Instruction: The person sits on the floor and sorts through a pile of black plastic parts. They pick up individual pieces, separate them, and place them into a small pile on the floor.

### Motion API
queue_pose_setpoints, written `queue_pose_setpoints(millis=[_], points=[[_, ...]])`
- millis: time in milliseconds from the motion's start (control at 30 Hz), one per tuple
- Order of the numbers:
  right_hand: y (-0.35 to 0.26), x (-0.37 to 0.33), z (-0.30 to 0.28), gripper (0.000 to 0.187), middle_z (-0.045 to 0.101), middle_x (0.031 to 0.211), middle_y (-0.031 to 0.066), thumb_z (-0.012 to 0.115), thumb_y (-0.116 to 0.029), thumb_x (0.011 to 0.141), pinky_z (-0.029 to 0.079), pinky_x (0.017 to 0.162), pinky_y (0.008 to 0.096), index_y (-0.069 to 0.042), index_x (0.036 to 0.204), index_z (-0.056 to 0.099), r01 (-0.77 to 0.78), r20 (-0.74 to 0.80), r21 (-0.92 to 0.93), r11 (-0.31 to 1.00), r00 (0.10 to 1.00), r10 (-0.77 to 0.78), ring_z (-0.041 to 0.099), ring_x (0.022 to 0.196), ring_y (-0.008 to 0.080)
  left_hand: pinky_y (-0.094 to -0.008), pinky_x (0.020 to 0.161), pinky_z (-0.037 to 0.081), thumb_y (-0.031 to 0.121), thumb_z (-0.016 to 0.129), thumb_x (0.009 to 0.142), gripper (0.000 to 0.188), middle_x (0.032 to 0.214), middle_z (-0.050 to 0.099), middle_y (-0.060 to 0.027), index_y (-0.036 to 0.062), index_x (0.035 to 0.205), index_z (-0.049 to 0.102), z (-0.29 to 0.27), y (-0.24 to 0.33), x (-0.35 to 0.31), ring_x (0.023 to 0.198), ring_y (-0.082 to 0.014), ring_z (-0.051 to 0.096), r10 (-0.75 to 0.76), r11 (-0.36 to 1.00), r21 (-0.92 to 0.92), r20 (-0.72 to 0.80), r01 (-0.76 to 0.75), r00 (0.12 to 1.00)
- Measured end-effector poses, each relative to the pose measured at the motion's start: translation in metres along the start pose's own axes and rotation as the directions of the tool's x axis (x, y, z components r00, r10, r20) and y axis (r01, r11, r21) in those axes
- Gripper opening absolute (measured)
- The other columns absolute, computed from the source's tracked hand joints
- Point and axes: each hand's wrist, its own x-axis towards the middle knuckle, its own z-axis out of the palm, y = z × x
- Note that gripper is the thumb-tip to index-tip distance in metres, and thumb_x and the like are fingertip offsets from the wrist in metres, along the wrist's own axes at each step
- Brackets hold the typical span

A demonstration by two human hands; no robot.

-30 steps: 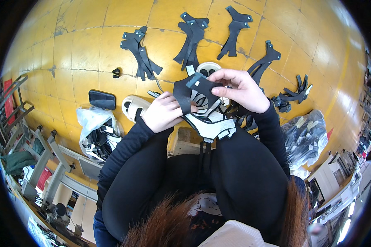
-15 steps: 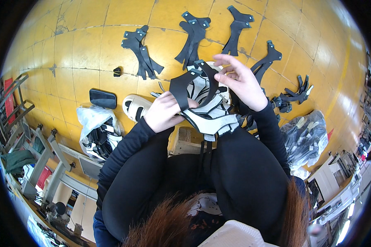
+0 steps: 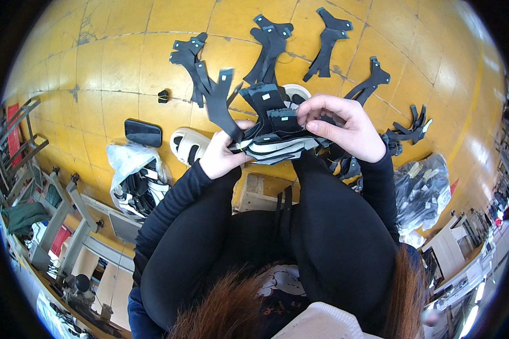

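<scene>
My left hand [image 3: 223, 153] is closed around the left end of a bundle of black and white cut fabric pieces [image 3: 283, 148], held above my knees. From its grip a long black strip [image 3: 220, 104] sticks up and away from the rest. Black pieces with small pale labels [image 3: 283, 117] stand upright on the bundle's far side. At the right end, my right hand [image 3: 348, 127] has its fingers bent and its thumb apart, with the fingertips close beside the labelled piece. Whether they touch it is hard to see.
Small piles of black forked pieces [image 3: 272, 45] lie on the yellow tiled floor. A black phone-like slab [image 3: 143, 133] and a beige clog [image 3: 188, 146] are at left. Plastic bags of pieces flank me, one left [image 3: 124, 161], one right [image 3: 421, 186]. Metal frames [image 3: 90, 226] stand far left.
The bundle has tipped, so its white faces turned edge-on and labelled black pieces now show. A black strip swung out to the left. My right hand came lower, its fingers more bent.
</scene>
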Motion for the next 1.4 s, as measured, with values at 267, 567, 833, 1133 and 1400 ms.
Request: queue_pose_setpoints(millis=[267,567,833,1133,1400], points=[[-0.004,0.002,0.003,0.017,0.063,0.096,0.0055,0.060,-0.001,0.087,0.045,0.079,0.0257,0.001,0.103,0.063,0.039,-0.059,-0.072,0.997,0.997,-0.043,0.058,0.087,0.0122,-0.0275,0.092,0.045,-0.008,0.069,0.072,0.056,0.111,0.059,-0.0072,-0.0016,0.123,0.048,-0.003,-0.006,0.000,0.102,-0.0119,0.056,0.042,0.999,0.022,0.039,-0.043,0.998],[-0.005,0.002,0.005,0.010,0.061,0.098,0.0069,0.063,-0.002,0.085,0.045,0.081,0.0280,-0.001,0.093,0.066,0.195,-0.009,-0.128,0.972,0.980,-0.198,0.058,0.091,0.0168,-0.0279,0.092,0.045,-0.008,0.065,0.073,0.051,0.108,0.061,-0.0078,-0.0036,0.121,0.049,0.000,0.004,0.001,0.102,-0.0122,0.058,0.033,0.996,-0.079,0.009,-0.032,0.999],[-0.006,0.001,0.004,0.005,0.062,0.091,0.0058,0.062,-0.002,0.086,0.046,0.079,0.0273,0.000,0.091,0.063,0.001,0.061,-0.097,0.995,0.998,0.005,0.059,0.085,0.0146,-0.0279,0.092,0.045,-0.009,0.062,0.073,0.050,0.109,0.062,-0.0087,-0.0032,0.121,0.049,-0.001,0.002,0.000,0.101,-0.0135,0.059,0.010,0.999,-0.038,-0.029,-0.011,1.000],[-0.009,0.003,0.017,0.032,0.066,0.094,0.0083,0.060,-0.002,0.087,0.048,0.076,0.0282,-0.002,0.119,0.057,-0.008,-0.039,0.020,1.000,0.999,0.009,0.063,0.082,0.0161,-0.0278,0.088,0.046,-0.010,0.061,0.070,0.050,0.109,0.061,-0.0085,-0.0010,0.119,0.052,0.000,-0.007,0.003,0.102,-0.0137,0.058,0.059,0.998,0.021,-0.025,-0.058,0.998],[-0.007,0.002,0.013,0.022,0.056,0.096,0.0045,0.068,-0.002,0.079,0.045,0.075,0.0287,-0.007,0.100,0.073,0.127,0.149,-0.127,0.984,0.983,-0.108,0.055,0.086,0.0185,-0.0278,0.090,0.045,-0.011,0.056,0.069,0.051,0.108,0.062,-0.0083,-0.0013,0.119,0.051,-0.004,-0.014,0.002,0.101,-0.0135,0.058,0.069,0.996,-0.050,-0.105,-0.074,0.992]])
